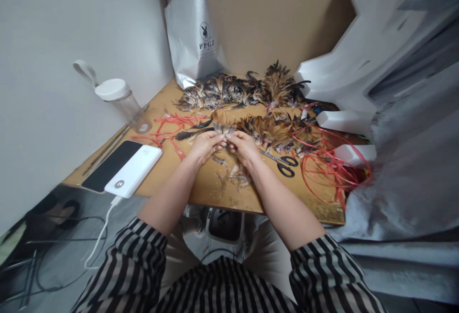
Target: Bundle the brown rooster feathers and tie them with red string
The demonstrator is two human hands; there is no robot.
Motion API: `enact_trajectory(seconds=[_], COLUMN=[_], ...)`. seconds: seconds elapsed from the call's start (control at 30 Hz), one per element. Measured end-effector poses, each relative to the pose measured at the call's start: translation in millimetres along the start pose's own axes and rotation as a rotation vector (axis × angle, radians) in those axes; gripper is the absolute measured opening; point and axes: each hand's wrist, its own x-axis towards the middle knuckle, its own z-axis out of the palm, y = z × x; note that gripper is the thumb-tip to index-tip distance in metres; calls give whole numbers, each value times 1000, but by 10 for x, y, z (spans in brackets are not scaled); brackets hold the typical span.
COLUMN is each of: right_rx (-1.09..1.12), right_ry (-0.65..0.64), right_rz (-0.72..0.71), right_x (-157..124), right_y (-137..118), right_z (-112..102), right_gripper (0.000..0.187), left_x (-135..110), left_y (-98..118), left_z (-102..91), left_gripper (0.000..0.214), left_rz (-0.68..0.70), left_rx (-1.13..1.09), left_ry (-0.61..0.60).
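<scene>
My left hand (pixel 207 146) and my right hand (pixel 243 146) meet over the middle of the wooden table, fingertips pinched together. Between them they grip the pale base of a small bunch of brown feathers (pixel 223 122), whose tips fan out away from me. Right behind and to the right lies a row of brown and black feather bunches (pixel 276 131). Dark long feathers (pixel 190 133) rest beside my left hand. Black-handled scissors (pixel 285 163) lie to the right of my right hand. Loose fluff (pixel 234 176) is scattered below my hands.
A longer feather pile (pixel 229 92) lies at the back, before a silver bag (pixel 193 35). Red plastic strips (pixel 172 124) lie left, with a red tangle (pixel 330 164) right. A clear bottle (pixel 125 105), a phone (pixel 111 164) and a white power bank (pixel 134 172) occupy the left side.
</scene>
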Motion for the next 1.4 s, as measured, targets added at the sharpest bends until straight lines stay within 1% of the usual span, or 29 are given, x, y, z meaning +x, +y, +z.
enact_trajectory(seconds=[0.2,0.4,0.57,0.77,0.9,1.03,1.1,1.2,1.4], right_rx=[-14,-1,16,59,7,-68,-97,-126,-150], right_ry=[59,31,27,28,50,83,80,65,47], right_rz=[16,28,12,12,2,-52,-75,-77,-95], right_x=[-5,-6,-7,-16,-26,-39,-43,-41,-24], right_y=[29,23,-3,-17,-27,-47,-55,-53,-31], right_z=[27,35,23,17,20,26,28,21,-13], right_gripper=[33,34,33,33,33,32,31,30,33], left_x=[-1,2,-15,16,10,-14,-20,-23,-51], left_y=[-14,-24,-5,-33,-12,14,13,5,8], left_z=[5,11,20,-17,-35,-32,-26,-16,15], left_gripper=[10,12,12,12,11,12,12,11,9], left_rz=[-1,16,-7,-40,-63,-43,-20,20,94], left_rx=[-16,-18,-6,-25,-23,66,121,187,331], left_ry=[3,-13,-30,-86,-103,-133,-131,-131,-169])
